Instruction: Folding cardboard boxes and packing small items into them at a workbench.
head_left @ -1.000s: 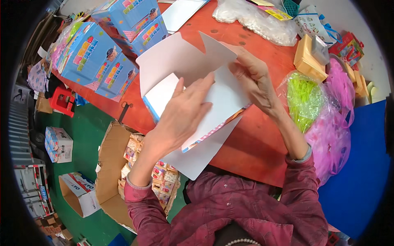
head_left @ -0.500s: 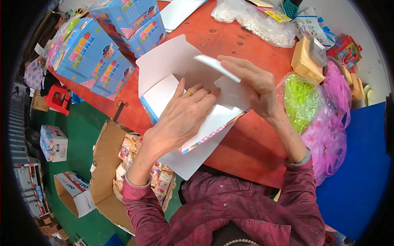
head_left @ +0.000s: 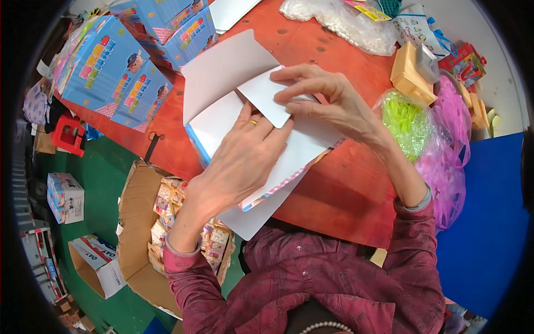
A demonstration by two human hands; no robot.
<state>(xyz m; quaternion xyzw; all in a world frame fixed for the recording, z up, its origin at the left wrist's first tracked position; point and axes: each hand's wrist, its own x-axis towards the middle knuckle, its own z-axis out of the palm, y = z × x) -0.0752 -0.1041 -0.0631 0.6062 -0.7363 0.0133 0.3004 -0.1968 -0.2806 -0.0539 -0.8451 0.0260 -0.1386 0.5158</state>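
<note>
A partly folded cardboard carton (head_left: 219, 119), white inside with a blue and pink printed edge, lies at a slant on the red table in front of me. My left hand (head_left: 250, 147), with a ring on one finger, rests with fingers stretched out on the white inside; some fingertips go under a raised flap. That white flap (head_left: 264, 94) stands over the middle of the carton. My right hand (head_left: 328, 103) grips the flap's right edge between thumb and fingers. One white panel (head_left: 258, 214) hangs past the table edge toward me.
Finished-looking blue printed cartons (head_left: 111, 72) stand at the far left. Below them a large open cardboard box (head_left: 136, 222) holds many small wrapped packs. To the right lie a bag of green shreds (head_left: 403, 122), pink plastic bags (head_left: 445, 178) and yellow containers (head_left: 409, 72).
My right hand has brought the flap down and left over the carton, its fingers now curled at its edge. My left hand stays on the carton. The whole view has shifted slightly.
</note>
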